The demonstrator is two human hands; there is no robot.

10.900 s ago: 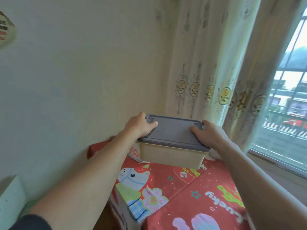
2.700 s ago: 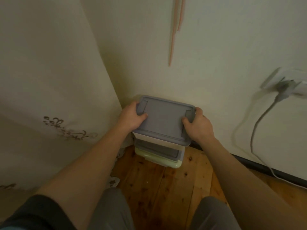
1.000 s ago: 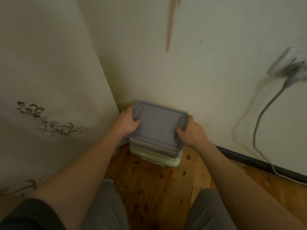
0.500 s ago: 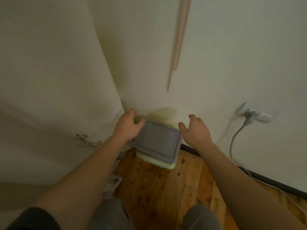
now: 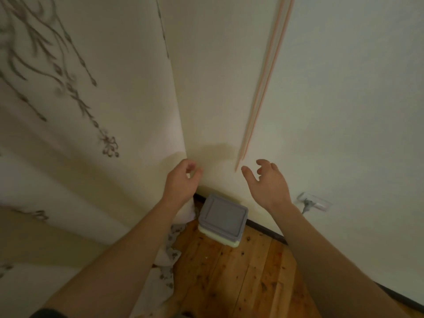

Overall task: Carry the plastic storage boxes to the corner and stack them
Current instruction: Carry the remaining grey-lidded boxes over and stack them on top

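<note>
- My left hand (image 5: 180,183) hangs in the air above the floor's corner, its fingers (image 5: 190,167) loosely curled and holding nothing.
- My right hand (image 5: 269,183) is raised beside it, well apart, fingers spread and relaxed, also holding nothing.
- The storage boxes (image 5: 221,220) sit stacked on the wooden floor (image 5: 241,271), tucked into the corner where the two walls meet, below and between my hands.
- The top box carries a grey lid (image 5: 221,215); a pale green box edge (image 5: 218,237) shows beneath it at the near side.
- Neither hand touches the stack.
- A curtain (image 5: 80,134) with a dark plant pattern hangs along the left wall, its hem reaching the floor just beside the stack.
- Thin pink cords (image 5: 263,88) run down the right wall.
- A wall socket (image 5: 314,203) with a plug in it sits low on the right wall, near the floor's edge.
</note>
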